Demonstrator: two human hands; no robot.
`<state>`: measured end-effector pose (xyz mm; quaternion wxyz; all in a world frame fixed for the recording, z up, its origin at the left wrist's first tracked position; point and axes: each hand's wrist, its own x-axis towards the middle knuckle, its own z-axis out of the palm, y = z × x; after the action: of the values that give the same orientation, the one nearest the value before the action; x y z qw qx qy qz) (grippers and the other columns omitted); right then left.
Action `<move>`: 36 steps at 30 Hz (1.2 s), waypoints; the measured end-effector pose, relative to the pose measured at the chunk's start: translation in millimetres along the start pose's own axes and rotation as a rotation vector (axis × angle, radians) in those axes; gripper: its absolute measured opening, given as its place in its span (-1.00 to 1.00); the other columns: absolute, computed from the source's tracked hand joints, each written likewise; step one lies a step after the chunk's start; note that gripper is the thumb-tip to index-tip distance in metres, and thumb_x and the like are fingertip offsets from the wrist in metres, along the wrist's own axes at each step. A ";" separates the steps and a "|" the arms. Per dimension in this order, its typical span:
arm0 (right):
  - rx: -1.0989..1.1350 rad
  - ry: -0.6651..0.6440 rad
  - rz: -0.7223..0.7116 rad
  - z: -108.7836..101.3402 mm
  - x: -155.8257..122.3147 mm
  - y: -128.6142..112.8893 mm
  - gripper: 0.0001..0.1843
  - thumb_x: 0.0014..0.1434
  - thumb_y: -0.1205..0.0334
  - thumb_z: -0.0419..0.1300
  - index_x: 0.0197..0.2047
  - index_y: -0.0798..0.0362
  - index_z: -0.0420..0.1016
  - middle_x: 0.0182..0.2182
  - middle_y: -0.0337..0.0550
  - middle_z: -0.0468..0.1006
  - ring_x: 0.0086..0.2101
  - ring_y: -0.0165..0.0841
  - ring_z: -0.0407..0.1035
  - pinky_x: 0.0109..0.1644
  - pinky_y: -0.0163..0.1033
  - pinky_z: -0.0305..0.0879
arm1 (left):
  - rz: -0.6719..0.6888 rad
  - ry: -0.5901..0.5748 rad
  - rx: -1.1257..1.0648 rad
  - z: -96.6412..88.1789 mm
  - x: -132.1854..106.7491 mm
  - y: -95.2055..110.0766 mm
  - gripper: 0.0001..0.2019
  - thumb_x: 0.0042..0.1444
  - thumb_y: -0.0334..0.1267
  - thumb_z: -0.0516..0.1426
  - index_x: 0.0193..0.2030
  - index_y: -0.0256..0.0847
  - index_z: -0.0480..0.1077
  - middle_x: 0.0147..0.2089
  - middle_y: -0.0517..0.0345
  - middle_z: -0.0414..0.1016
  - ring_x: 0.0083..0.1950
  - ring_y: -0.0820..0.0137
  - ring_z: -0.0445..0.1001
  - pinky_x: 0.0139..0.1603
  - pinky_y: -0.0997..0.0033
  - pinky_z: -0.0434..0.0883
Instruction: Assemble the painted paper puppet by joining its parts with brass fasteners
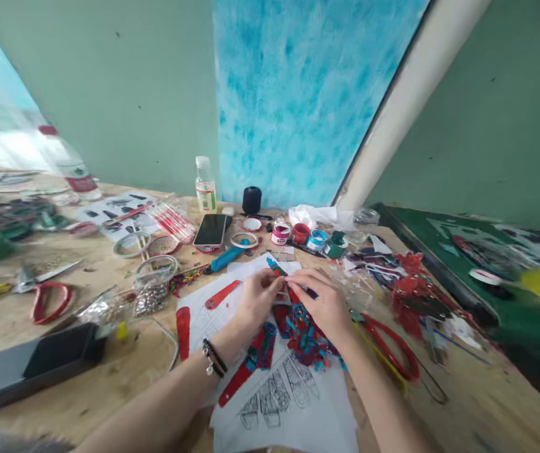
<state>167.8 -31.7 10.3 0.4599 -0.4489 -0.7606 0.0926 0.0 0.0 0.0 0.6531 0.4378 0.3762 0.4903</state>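
Note:
My left hand (259, 297) and my right hand (322, 300) meet over a white sheet with printed line drawings (279, 402) on the wooden table (123, 384). Both pinch a small red and teal cut-out piece (285, 281) between fingertips. Under the hands lies a heap of red, blue and teal paper cuttings (303, 336). Red elongated cut-outs (221, 294) lie on the paper to the left. A beaded bracelet sits on my left wrist.
Red-handled scissors (392, 352) lie right of the hands, another pair (46, 296) at the left. A phone (210, 229), a blue knife (228, 258), paint pots (300, 234), a clear bottle (205, 184), tape rings and a black case (19, 368) crowd the table.

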 end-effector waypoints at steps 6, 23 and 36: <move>0.003 0.046 0.122 0.9 -2.2 -2.0 -0.89 0.38 0.19 0.27 -0.04 -0.08 0.56 -0.21 -0.20 0.64 -0.17 -0.26 0.56 0.00 -0.17 0.48 | 0.091 -0.004 0.119 -3.0 0.3 -1.3 -0.54 0.02 0.11 0.41 -0.42 -0.27 0.42 -0.44 0.18 0.48 -0.38 0.41 0.51 -0.31 0.42 0.55; -0.127 0.122 0.013 3.3 -0.1 -4.1 -0.91 0.41 0.15 0.23 -0.07 -0.08 0.54 -0.20 -0.12 0.64 -0.17 -0.20 0.54 -0.04 -0.11 0.49 | 0.063 -0.075 0.017 0.4 -2.9 5.0 -0.58 0.08 0.10 0.40 -0.33 -0.25 0.47 -0.31 0.11 0.55 -0.23 0.37 0.54 -0.19 0.41 0.53; -0.164 0.215 -0.051 -4.1 0.7 -1.7 -0.86 0.40 0.19 0.27 0.00 -0.11 0.59 -0.13 -0.11 0.66 -0.08 -0.17 0.55 0.05 -0.01 0.48 | 0.071 -0.223 -0.018 -1.0 -7.3 17.8 -0.69 0.18 -0.04 0.38 -0.08 -0.21 0.62 -0.07 -0.01 0.66 -0.05 0.27 0.55 0.03 0.29 0.52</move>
<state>169.9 -33.3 14.0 0.5028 -0.4727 -0.7231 -0.0302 -8.2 -4.4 16.9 0.6768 0.4968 0.2813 0.4648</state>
